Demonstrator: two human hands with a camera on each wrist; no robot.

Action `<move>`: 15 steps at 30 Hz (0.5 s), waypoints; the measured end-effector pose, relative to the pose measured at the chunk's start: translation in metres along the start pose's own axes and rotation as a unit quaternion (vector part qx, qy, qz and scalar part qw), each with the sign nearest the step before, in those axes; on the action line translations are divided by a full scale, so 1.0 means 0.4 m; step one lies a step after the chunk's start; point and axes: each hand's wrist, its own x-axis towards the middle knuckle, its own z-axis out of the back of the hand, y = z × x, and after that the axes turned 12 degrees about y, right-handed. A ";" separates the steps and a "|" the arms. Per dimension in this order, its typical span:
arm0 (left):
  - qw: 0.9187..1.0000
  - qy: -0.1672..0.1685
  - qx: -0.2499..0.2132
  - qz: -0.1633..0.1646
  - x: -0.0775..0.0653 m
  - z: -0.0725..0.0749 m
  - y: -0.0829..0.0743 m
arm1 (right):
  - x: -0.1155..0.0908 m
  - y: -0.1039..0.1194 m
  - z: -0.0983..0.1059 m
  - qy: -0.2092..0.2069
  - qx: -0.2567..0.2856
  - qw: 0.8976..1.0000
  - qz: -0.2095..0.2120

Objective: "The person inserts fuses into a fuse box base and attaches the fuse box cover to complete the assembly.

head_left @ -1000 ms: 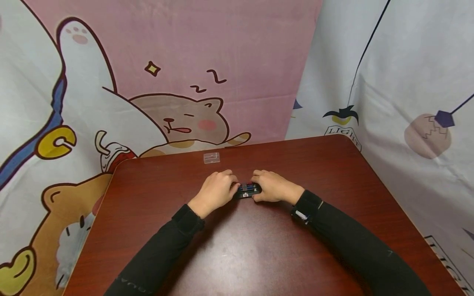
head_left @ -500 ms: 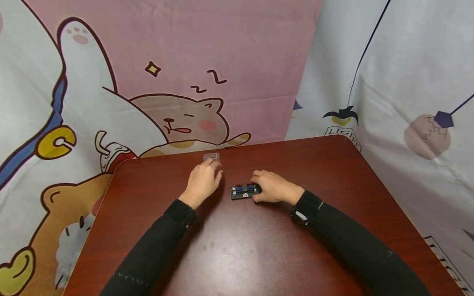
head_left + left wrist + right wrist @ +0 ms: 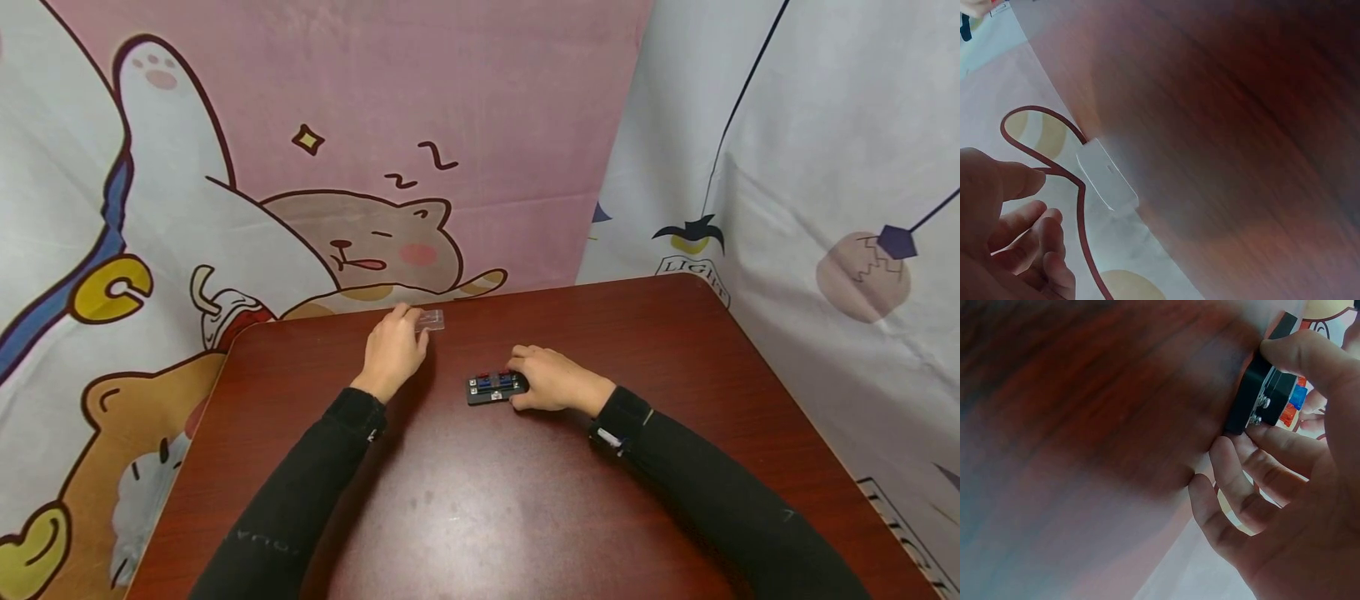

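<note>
My right hand [image 3: 555,380] grips the right end of a black fuse block [image 3: 487,390] lying on the table. In the right wrist view its thumb and fingers hold the block's base [image 3: 1247,394], beside screw terminals and red and blue blade fuses [image 3: 1297,397]. Near the table's far edge lies a clear plastic cover [image 3: 434,320]. My left hand [image 3: 392,354] is at the cover's left side and hides part of it in the head view. Seen from the left wrist, the fingers [image 3: 1050,234] are loosely bent, with a gap between them and the cover [image 3: 1108,178].
The brown wooden table [image 3: 480,500] reaches back to a hanging cartoon-printed cloth [image 3: 525,125]. A white printed cloth [image 3: 825,208] hangs along the right side.
My left hand has left the fuse block's left end and moved left and away, over to the clear cover. The right hand has stayed on the block.
</note>
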 end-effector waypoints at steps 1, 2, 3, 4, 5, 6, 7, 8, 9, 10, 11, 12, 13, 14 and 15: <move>1.000 0.002 -0.002 0.003 0.003 0.000 0.003 | 0.000 0.000 -0.001 -0.001 -0.001 1.000 0.001; 1.000 0.005 -0.003 0.005 0.006 0.000 0.006 | 0.000 0.000 -0.001 -0.001 -0.002 1.000 0.001; 1.000 0.010 -0.004 0.007 0.009 0.001 0.009 | 0.001 0.000 -0.002 0.000 -0.001 1.000 0.000; 1.000 0.014 -0.003 0.007 0.011 0.001 0.011 | 0.001 0.000 -0.002 0.001 0.000 1.000 -0.001; 1.000 0.018 -0.001 0.007 0.013 0.001 0.013 | 0.000 0.000 -0.002 0.003 0.001 1.000 -0.002; 1.000 0.022 0.002 0.007 0.015 0.001 0.015 | -0.001 0.000 -0.002 0.005 0.003 1.000 -0.004; 1.000 0.026 0.005 0.006 0.017 0.001 0.017 | -0.001 0.001 -0.001 0.006 0.006 1.000 -0.005; 1.000 0.029 0.008 0.006 0.020 -0.001 0.019 | -0.002 0.001 0.000 0.007 0.007 1.000 -0.006; 0.999 0.033 0.011 0.005 0.021 -0.001 0.022 | -0.002 0.002 0.001 0.007 0.008 1.000 -0.006; 0.999 0.037 0.016 0.005 0.022 -0.003 0.024 | -0.003 0.002 0.002 0.007 0.008 1.000 -0.006; 0.999 0.041 0.018 0.004 0.023 -0.004 0.026 | -0.003 0.003 0.003 0.007 0.008 1.000 -0.006; 0.999 0.044 0.021 0.004 0.024 -0.005 0.027 | -0.003 0.004 0.003 0.007 0.007 1.000 -0.005; 0.999 0.046 0.024 0.003 0.026 -0.006 0.028 | -0.003 0.004 0.003 0.006 0.006 1.000 -0.005; 0.998 0.048 0.026 0.002 0.027 -0.007 0.029 | -0.003 0.004 0.003 0.005 0.005 1.000 -0.005; 0.998 0.050 0.028 0.001 0.029 -0.008 0.029 | -0.003 0.003 0.003 0.005 0.004 1.000 -0.005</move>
